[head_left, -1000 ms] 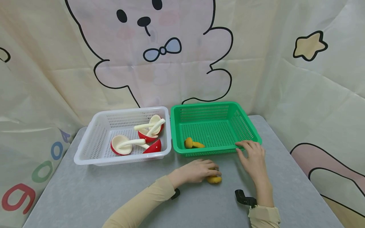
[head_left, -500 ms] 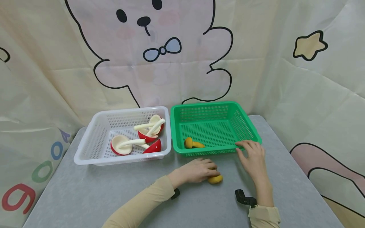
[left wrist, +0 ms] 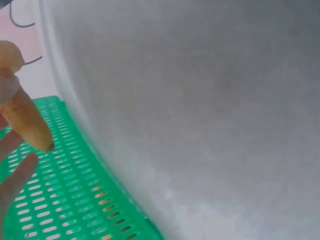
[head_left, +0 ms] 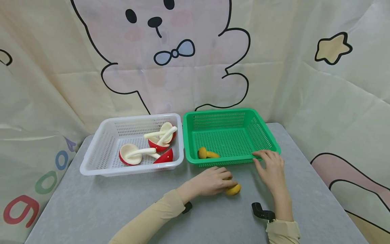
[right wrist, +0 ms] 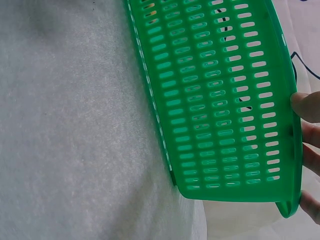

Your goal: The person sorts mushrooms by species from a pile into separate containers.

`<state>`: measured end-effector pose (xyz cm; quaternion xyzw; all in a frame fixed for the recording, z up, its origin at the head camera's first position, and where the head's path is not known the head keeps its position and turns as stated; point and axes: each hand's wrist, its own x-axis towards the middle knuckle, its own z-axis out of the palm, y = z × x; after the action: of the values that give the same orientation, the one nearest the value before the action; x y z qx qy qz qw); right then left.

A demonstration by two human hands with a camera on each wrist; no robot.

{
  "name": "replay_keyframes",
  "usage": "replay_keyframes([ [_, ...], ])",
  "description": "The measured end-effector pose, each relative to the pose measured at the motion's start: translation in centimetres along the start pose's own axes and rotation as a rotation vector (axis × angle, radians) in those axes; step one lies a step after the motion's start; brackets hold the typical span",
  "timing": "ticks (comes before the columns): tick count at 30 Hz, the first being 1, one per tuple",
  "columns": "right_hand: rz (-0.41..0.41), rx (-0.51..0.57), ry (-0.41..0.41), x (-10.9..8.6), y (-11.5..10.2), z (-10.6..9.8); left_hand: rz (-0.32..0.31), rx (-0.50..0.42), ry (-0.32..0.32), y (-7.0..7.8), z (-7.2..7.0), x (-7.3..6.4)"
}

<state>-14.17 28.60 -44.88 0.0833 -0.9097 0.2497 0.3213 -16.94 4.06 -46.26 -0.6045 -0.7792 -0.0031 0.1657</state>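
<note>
My left hand [head_left: 210, 181] holds a yellow toy mushroom [head_left: 233, 190] above the grey table, in front of the green basket [head_left: 195, 162]. Seen from the left wrist, the mushroom [left wrist: 29, 120] points its tapered end down past the fingers [left wrist: 22, 172], with its rounded end at the top. Another yellow mushroom [head_left: 207, 153] lies inside the green basket near its front wall. My right hand [head_left: 271, 171] grips that basket's front right rim, thumb on the outer side and fingers over the edge; the right wrist view shows the thumb [right wrist: 307, 106] on the rim.
Left of the green basket and right beside it stands a white basket [head_left: 100, 171]. Several red-capped toy mushrooms [head_left: 130, 155] with cream stems lie in it. A printed curtain [head_left: 268, 81] hangs close behind both baskets. Grey tabletop [head_left: 219, 220] stretches in front of them.
The mushroom in my left hand has shifted slightly right and up, and more of it shows past the fingers. The right hand and both baskets stay in place.
</note>
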Motion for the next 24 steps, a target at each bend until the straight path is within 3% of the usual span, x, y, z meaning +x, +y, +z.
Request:
replay_keyframes([
  [12,-0.005,-0.002,0.003,0.0,0.0,0.0,0.013,0.0,0.04,0.0,-2.7,0.0],
  [20,-0.004,-0.001,0.003,0.0,0.1,0.1,0.006,0.026,0.132,-0.1,-5.0,0.0],
  [24,0.002,-0.001,-0.004,0.0,0.1,0.1,-0.001,0.036,0.14,-0.4,-5.7,0.1],
])
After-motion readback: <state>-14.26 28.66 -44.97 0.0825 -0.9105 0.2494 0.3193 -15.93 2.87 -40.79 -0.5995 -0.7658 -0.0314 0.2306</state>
